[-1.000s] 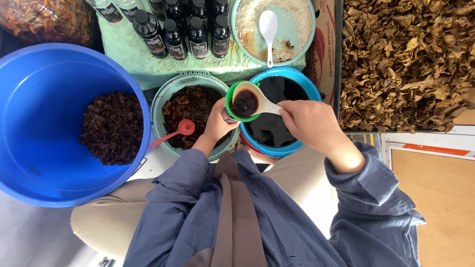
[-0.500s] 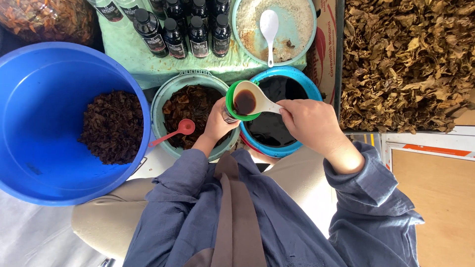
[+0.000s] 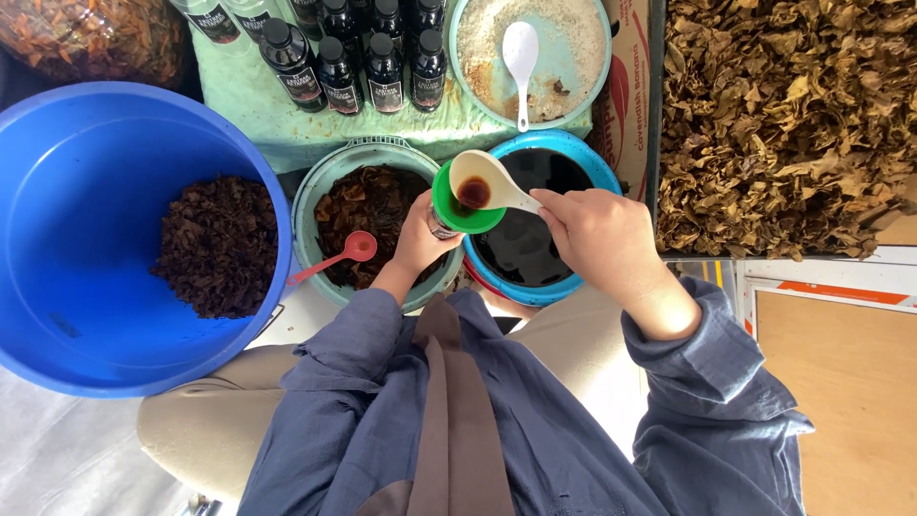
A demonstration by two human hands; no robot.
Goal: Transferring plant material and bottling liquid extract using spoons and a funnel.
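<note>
white ladle (image 3: 485, 180): pinched by its handle in the right hand (image 3: 600, 239), fingers pressed together on it; bowl tipped over a green funnel (image 3: 462, 205), a little dark liquid left in it. half a second ago the bowl was fuller, so the level has dropped.

green funnel: sits on a small bottle, mostly hidden, which the left hand (image 3: 420, 239) wraps; fingers closed around it. funnel and ladle overlap the near rim of the blue bowl (image 3: 564, 287).

blue bowl: holds dark liquid, just right of the funnel, partly covered by the right hand.

teal bowl (image 3: 315, 205): left of the funnel, holds dark wet leaves and a small red spoon (image 3: 336, 258) whose handle sticks out over the rim; the left wrist crosses its right side.

large blue tub (image 3: 76, 239): far left, touching the teal bowl, with a heap of dark shredded leaves at its bottom.

row of dark bottles (image 3: 358, 57): on a pale green cloth (image 3: 287, 129) beyond the bowls, black caps, dark labels with light print.

teal plate (image 3: 597, 81): beyond the blue bowl, carries pale grains and a white spoon (image 3: 521, 57).

cardboard box wall (image 3: 630, 96): printed in red, between the plate and a bin of dried brown leaves (image 3: 783, 124) at right.

bag of orange-brown dried matter (image 3: 91, 33): top left corner.

flat carton (image 3: 841, 363): lower right, white edge with an orange strip.
</note>
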